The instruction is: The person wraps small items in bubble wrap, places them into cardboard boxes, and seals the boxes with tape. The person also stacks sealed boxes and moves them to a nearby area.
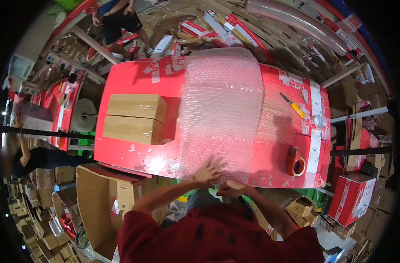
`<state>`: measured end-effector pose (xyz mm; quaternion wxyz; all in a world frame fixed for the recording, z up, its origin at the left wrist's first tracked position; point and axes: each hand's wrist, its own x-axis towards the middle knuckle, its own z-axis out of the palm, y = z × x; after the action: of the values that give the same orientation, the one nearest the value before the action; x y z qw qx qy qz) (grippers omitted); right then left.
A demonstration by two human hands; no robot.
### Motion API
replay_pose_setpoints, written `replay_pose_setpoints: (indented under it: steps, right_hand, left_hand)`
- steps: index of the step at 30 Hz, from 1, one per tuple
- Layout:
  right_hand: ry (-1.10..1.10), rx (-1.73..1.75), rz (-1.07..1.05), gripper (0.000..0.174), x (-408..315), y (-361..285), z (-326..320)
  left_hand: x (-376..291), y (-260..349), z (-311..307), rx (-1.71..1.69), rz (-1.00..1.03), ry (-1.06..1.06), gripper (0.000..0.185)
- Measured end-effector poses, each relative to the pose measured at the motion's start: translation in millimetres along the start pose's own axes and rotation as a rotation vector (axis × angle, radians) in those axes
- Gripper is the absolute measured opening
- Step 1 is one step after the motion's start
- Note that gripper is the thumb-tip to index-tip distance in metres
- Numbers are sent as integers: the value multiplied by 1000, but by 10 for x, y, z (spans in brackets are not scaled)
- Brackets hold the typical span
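A wide sheet of bubble wrap (pixel 221 105) lies across the red worktable (pixel 137 77), from its far edge to its near one. My left hand (pixel 209 170) rests with spread fingers on the near end of the sheet. At the table's near edge, just to its right, my right hand (pixel 233 188) has curled fingers by the wrap's end; whether they pinch it cannot be made out. Two closed brown cardboard boxes (pixel 131 119) sit side by side on the left of the table.
A yellow utility knife (pixel 297 109), a clear tape roll (pixel 317 122) and a red tape dispenser (pixel 296 163) lie at right. A large open carton (pixel 94 203) stands below left. One person (pixel 121 23) stands beyond the table, another (pixel 45 161) at far left.
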<state>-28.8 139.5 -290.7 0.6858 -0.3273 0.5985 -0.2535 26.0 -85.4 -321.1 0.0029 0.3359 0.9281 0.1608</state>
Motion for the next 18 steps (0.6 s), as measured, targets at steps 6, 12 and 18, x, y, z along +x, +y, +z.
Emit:
replay_pose_setpoints:
  steps: [6,12,18]
  right_hand:
    - [831,-759,-22,32,26,194,108]
    - [329,-544,-13,36,239,378,-343]
    - [822,116,-386,61,1388,-1309,-1323]
  left_hand:
    - [-467,208,214,-86,44,31,52]
    - [-1135,-826,-1131,-555,-507,429,32]
    - [-2615,-3192,-2404,150,-1286,924,51]
